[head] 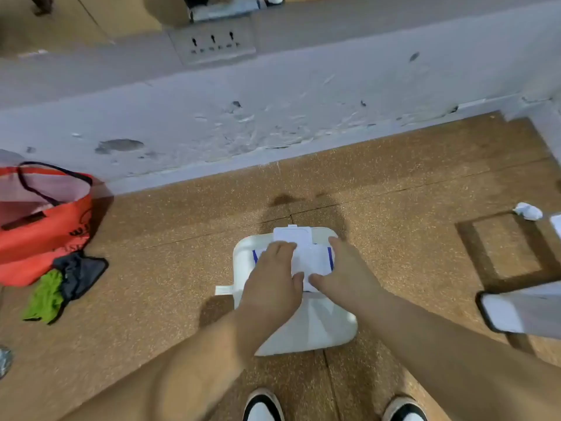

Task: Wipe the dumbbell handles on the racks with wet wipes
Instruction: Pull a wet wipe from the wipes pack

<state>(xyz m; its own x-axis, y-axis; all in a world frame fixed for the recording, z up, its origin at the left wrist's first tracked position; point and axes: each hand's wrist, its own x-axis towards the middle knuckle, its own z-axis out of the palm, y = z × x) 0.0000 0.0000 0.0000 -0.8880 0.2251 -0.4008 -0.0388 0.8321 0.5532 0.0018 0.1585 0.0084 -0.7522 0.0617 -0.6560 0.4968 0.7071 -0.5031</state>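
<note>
Wet wipes pack [318,331] on floor [182,253], under left hand [273,282], right hand [349,276]

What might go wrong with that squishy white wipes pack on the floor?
1. The soft white wet-wipe pack lies on the brown speckled floor just ahead of the black-and-white shoes, so a step forward might squash it.
2. Its white flip lid stands open; left so, the wipes inside may dry out.
3. The left hand and right hand both rest at the opening, so several wipes might come out in a clump.
</note>
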